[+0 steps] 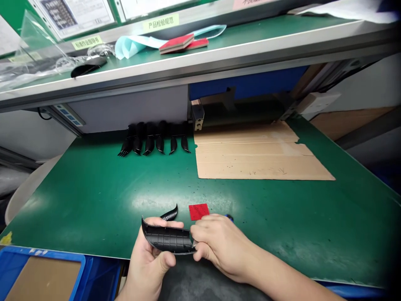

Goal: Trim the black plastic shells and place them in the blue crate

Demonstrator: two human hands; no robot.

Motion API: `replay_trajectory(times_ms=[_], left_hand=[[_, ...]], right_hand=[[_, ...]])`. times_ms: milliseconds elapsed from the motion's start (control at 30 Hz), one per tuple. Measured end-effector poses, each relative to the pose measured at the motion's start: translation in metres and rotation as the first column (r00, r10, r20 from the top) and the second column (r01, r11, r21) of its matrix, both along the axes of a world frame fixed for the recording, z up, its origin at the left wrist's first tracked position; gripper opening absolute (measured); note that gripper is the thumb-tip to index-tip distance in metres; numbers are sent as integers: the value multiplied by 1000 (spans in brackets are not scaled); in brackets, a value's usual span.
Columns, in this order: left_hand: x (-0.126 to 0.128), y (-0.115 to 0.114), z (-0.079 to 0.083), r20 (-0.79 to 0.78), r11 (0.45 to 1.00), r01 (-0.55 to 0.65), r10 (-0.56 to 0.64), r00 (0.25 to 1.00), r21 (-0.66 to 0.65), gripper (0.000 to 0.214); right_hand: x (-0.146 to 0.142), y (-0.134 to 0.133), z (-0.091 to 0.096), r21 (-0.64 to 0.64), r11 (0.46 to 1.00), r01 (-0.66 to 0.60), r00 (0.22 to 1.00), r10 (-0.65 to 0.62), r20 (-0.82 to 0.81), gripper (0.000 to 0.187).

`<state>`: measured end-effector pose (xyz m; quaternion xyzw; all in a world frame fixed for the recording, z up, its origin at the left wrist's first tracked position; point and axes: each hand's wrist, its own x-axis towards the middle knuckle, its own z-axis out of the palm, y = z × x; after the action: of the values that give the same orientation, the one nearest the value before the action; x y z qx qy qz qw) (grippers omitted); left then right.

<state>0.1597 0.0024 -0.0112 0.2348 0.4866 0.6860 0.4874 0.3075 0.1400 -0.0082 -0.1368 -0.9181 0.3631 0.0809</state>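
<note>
My left hand (150,261) grips a curved black plastic part (167,239) with a ribbed inner face, at the near edge of the green table (94,196). My right hand (221,244) is closed at the part's right end, fingers pinched against it; something blue (229,217) pokes out past its knuckles. Another black curved part (171,214) lies on the table just behind my left fingers. A small red square pad (198,211) lies beside it, just beyond my right hand.
A row of several black curved parts (155,142) lies at the back of the table. A flat cardboard sheet (253,152) covers the back right. A blue bin (44,271) sits at the lower left. The upper shelf (200,58) holds red pads (181,43), plastic bags and labels.
</note>
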Motion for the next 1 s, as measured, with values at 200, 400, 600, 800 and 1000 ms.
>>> replay_trajectory(times_ms=[200, 400, 600, 800, 1000], left_hand=[[2, 6, -6, 25, 999, 10, -11, 1000, 54, 49], [-4, 11, -4, 73, 998, 8, -12, 997, 55, 45], [7, 13, 2, 170, 998, 11, -23, 985, 70, 49], [8, 10, 7, 108, 999, 16, -20, 994, 40, 56], [7, 5, 14, -25, 1000, 15, -15, 1000, 6, 60]], right_hand=[[9, 1, -12, -579, 814, 49, 980, -151, -130, 55], [20, 2, -17, -622, 768, 156, 952, -284, -113, 50], [8, -11, -3, -331, 927, 176, 935, -263, -237, 57], [7, -14, -2, 51, 952, 302, 931, -283, -232, 67], [15, -4, 4, 371, 896, 246, 966, -194, -172, 63]])
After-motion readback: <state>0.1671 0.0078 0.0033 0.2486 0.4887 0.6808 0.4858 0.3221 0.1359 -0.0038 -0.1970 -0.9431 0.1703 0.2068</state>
